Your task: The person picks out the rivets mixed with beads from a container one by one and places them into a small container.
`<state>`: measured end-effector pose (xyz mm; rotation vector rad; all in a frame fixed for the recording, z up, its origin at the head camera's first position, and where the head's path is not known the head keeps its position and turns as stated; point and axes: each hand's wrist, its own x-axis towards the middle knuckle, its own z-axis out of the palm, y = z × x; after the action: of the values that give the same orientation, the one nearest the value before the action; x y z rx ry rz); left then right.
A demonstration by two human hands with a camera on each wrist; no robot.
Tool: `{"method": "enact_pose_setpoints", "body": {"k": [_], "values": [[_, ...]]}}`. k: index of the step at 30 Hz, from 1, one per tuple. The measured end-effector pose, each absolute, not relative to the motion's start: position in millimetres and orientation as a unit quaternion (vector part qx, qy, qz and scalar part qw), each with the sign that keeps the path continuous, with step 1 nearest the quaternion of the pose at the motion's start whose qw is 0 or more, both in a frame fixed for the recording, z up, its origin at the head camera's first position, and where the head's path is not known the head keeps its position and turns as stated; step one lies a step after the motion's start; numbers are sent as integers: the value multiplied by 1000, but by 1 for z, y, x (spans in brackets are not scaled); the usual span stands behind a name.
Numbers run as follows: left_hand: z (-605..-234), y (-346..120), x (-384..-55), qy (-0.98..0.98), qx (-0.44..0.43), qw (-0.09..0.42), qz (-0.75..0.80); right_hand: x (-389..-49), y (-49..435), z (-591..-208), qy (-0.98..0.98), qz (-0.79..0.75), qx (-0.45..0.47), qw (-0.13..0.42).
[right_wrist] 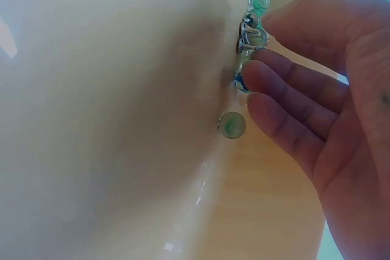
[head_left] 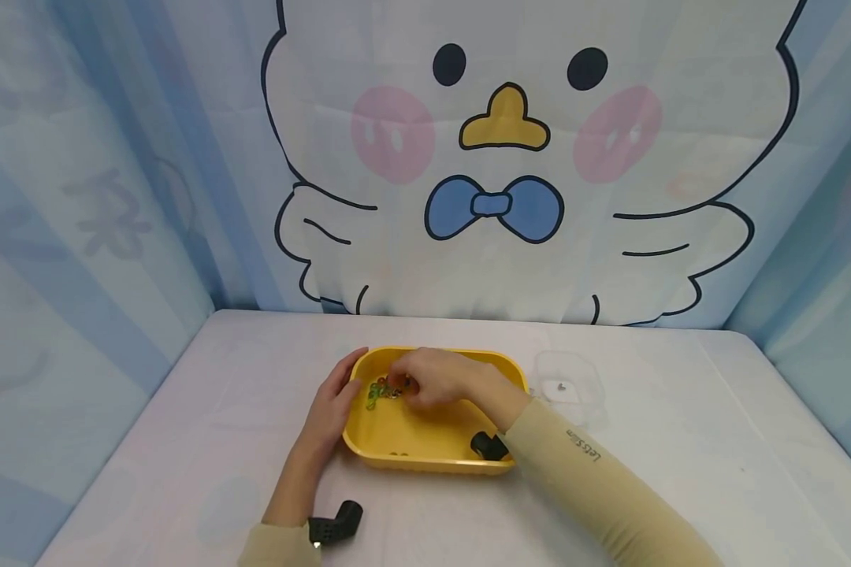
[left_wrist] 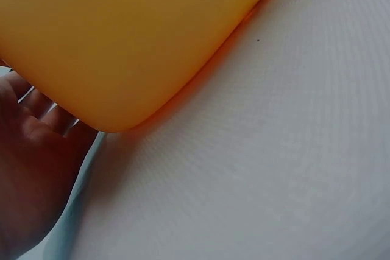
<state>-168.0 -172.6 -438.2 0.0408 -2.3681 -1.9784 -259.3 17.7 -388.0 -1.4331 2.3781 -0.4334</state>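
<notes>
A yellow tray (head_left: pixel 432 461) stands on the white-covered table. At its left end my left hand (head_left: pixel 332 413) grips the side, thumb at the rim and fingers against the outer wall. Inside, my right hand (head_left: pixel 436 378) reaches to the far left part, fingertips among small greenish glass marbles (head_left: pixel 376 391). The right wrist view shows its thumb and fingertips pinching at a small silver metal piece (right_wrist: pixel 248 36) with loops. A clear green marble (right_wrist: pixel 232 125) lies just below those fingers. A blue-patterned marble (right_wrist: pixel 241 82) is partly hidden by a fingertip.
Right of the tray is a transparent plastic box (head_left: pixel 570 386) with a small thing in it. Black wrist cameras show at the left wrist (head_left: pixel 336 522) and over the tray's near right corner (head_left: pixel 489 446). A printed curtain (head_left: pixel 496 268) hangs behind the table.
</notes>
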Motion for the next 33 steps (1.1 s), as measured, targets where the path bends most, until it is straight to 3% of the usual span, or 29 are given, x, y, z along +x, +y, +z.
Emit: {"method": "enact_pose_setpoints", "body": {"k": [33], "values": [[-439, -172, -168, -762, 14, 24, -648, -258, 12, -393, 813, -138, -529, 202]]}}
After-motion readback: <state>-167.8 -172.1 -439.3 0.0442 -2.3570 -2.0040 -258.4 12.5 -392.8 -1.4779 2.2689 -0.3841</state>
